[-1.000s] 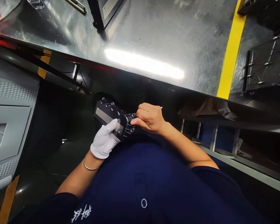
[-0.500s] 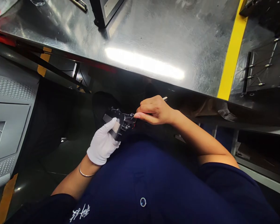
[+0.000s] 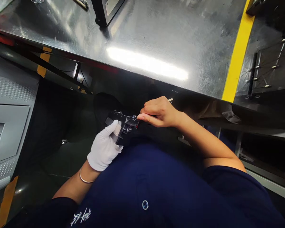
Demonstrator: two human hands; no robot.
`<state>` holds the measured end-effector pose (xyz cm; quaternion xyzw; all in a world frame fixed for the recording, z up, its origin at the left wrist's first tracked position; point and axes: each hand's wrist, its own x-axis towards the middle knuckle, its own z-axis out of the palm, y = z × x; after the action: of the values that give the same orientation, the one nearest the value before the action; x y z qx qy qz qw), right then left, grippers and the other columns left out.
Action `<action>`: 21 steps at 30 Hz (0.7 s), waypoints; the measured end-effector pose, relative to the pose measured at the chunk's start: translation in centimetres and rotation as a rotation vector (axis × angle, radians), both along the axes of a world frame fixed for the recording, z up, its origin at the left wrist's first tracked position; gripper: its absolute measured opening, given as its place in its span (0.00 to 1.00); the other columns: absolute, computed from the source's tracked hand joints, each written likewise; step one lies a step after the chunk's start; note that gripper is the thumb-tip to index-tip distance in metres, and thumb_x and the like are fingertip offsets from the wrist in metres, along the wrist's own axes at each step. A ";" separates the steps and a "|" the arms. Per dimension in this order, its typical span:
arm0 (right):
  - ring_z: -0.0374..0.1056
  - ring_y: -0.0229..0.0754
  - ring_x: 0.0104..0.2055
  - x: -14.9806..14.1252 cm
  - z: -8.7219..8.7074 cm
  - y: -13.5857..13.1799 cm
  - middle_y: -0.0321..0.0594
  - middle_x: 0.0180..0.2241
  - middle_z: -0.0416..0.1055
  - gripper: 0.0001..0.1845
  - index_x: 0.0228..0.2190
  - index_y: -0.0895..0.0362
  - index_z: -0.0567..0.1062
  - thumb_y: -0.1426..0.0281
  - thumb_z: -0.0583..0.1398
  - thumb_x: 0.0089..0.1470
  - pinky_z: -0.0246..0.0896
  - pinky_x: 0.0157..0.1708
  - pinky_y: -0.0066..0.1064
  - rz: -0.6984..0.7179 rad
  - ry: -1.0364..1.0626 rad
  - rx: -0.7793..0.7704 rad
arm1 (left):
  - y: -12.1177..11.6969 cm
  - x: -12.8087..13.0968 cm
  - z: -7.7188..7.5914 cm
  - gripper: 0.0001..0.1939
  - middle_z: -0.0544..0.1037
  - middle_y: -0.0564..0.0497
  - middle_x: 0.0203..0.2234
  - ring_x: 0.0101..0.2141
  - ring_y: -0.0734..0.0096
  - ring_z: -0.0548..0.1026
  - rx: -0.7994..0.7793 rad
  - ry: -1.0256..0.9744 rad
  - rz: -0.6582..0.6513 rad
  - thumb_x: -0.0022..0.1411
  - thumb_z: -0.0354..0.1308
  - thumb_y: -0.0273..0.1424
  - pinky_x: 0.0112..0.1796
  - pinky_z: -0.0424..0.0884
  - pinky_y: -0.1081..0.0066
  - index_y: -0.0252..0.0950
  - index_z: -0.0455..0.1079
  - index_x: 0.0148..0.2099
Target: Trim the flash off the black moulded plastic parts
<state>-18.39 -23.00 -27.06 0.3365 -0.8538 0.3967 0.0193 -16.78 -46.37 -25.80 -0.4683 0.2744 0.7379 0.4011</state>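
Note:
My left hand (image 3: 104,148), in a white glove, is wrapped round a small black plastic part (image 3: 120,123) with a pale label and several metal studs, held in front of my lap below the table edge. My bare right hand (image 3: 158,111) is closed in a pinch on a thin light-coloured tool (image 3: 170,100), whose end sticks out behind the knuckles. Its fingertips press against the right end of the black part. A thin bracelet sits on my left wrist.
A shiny metal table (image 3: 142,34) spans the top, with a yellow stripe (image 3: 237,53) at the right. A black studded panel (image 3: 273,72) lies beyond the stripe. A black box (image 3: 104,11) stands at the table's far side. A grey machine panel (image 3: 7,123) is at left.
The black part has been tilted, so less of its labelled face shows than a second ago. My right hand has risen slightly and stays at the part's right end.

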 end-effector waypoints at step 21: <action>0.65 0.37 0.30 3.2 -2.2 -4.6 0.38 0.26 0.70 0.23 0.29 0.57 0.80 0.49 0.61 0.55 0.63 0.32 0.31 -0.585 -0.619 -0.662 | 0.2 -0.7 -0.7 0.25 0.83 0.54 0.27 0.31 0.78 0.82 0.185 0.145 0.305 0.75 0.32 0.27 0.35 0.77 0.81 0.39 0.66 0.61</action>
<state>-15.16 -27.59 -29.24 -0.0720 -0.7070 0.7033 -0.0185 -17.51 -46.15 -26.52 -0.4113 0.1594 0.8439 0.3054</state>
